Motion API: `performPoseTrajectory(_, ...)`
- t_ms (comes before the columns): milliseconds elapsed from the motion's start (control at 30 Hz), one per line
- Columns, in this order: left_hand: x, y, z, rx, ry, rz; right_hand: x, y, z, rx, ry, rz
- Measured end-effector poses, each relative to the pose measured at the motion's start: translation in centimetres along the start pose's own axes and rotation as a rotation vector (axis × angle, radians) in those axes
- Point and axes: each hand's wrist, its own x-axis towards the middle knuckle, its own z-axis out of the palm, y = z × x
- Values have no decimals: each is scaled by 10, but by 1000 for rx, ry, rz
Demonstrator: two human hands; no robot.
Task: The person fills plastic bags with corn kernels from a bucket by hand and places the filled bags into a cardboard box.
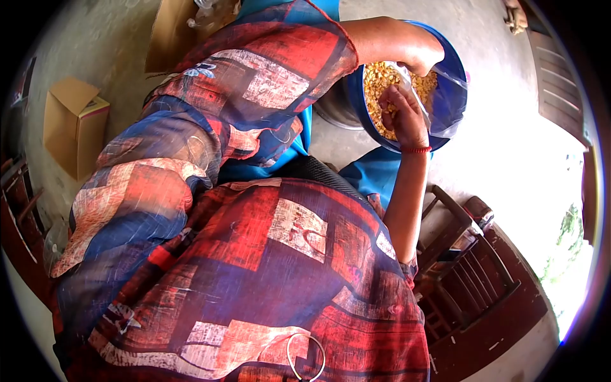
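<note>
A blue bucket (pixel 450 54) stands at the upper right, with many yellow corn kernels (pixel 379 77) in it. Clear plastic bag material (pixel 415 95) runs across the kernels and over the bucket's far rim. My left hand (pixel 422 56) reaches in from the top, bent at the wrist and closed on the plastic's edge; its fingertips are mostly hidden. Over the kernels is my right hand (pixel 405 114), a red bracelet on its wrist. Its fingers are curled together beside the plastic, and I cannot make out what is between them.
A metal container (pixel 337 105) stands beside the bucket. On the floor at the left sits an open cardboard box (pixel 67 130), and another carton (pixel 167 32) is at the top. A dark wooden chair (pixel 474 267) stands at the lower right. My patterned clothing (pixel 254 254) fills the foreground.
</note>
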Motion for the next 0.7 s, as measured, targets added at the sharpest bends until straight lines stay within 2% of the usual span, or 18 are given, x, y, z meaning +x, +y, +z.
performPoseTrajectory(67, -14, 3, -10, -31, 5, 52, 1, 2, -3, -79, -133, 57)
performPoseTrajectory(100, -19, 8, -12, -46, 7, 77, 1, 2, 0, -119, -108, 89)
performPoseTrajectory(200, -7, 16, -7, 19, -23, -102, 1, 0, 0, -40, -177, 156)
performPoseTrajectory(267, 2, 6, -1, -25, -14, -55, -3, -3, -3, -1, -204, 146)
performPoseTrajectory(333, -7, 13, -8, 17, -28, -50, -10, -11, -3, 300, -205, 33)
performPoseTrajectory(400, -8, 12, -9, 56, -47, -44, -14, -18, -10, 359, -210, -71)
performPoseTrajectory(500, 10, 11, -2, -22, -64, -51, -16, -36, -18, 433, -3, -227)
performPoseTrajectory(567, 11, 23, -10, 11, -186, -281, -8, -41, -34, 541, 96, -298)
performPoseTrajectory(600, 11, 23, -10, 24, -226, -357, -2, -43, -43, 560, 21, -347)
performPoseTrajectory(667, 10, 1, 6, -12, -36, -48, 0, -45, -46, 527, 275, -370)
performPoseTrajectory(700, -3, 6, -2, -13, -37, -52, 3, -41, -51, 528, 273, -366)
